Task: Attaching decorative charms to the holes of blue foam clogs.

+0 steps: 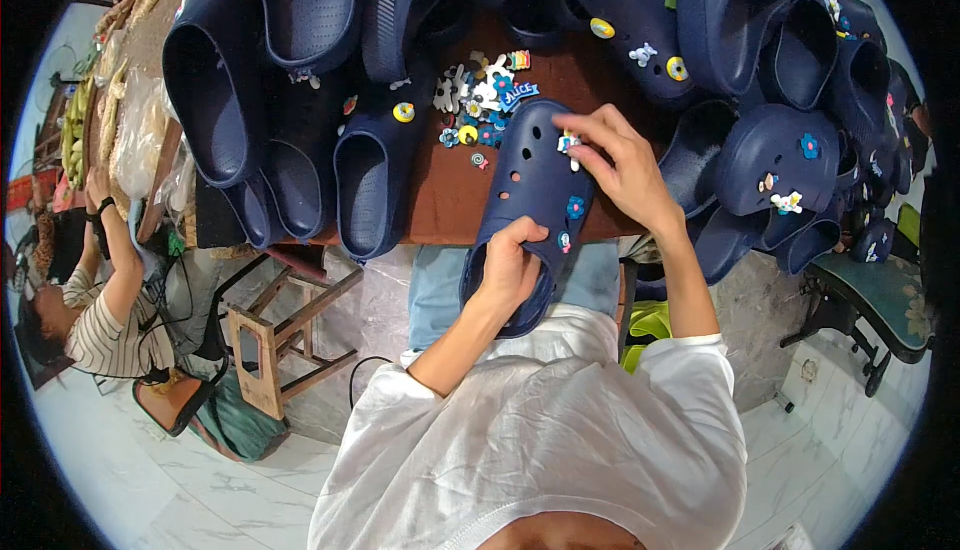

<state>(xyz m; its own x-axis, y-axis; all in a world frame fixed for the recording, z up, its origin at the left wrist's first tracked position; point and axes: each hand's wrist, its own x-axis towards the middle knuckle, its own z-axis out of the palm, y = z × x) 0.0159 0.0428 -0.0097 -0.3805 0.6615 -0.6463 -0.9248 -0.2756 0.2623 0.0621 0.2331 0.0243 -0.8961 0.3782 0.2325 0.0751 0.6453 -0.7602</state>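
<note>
My left hand (510,268) grips the heel end of a navy foam clog (535,185) that rests on the front edge of the brown table (440,200). My right hand (620,165) pinches a small white flower charm (569,144) against the clog's perforated toe. Two blue flower charms sit on the clog's upper near my right wrist. A heap of loose colourful charms (482,100) lies on the table just beyond the clog's toe.
Many navy clogs (290,100) crowd the table, several with charms, piled thick at the right (780,150). A wooden stool (285,335) stands at lower left. A person in a striped top (100,320) sits at far left. A green chair (880,295) is at right.
</note>
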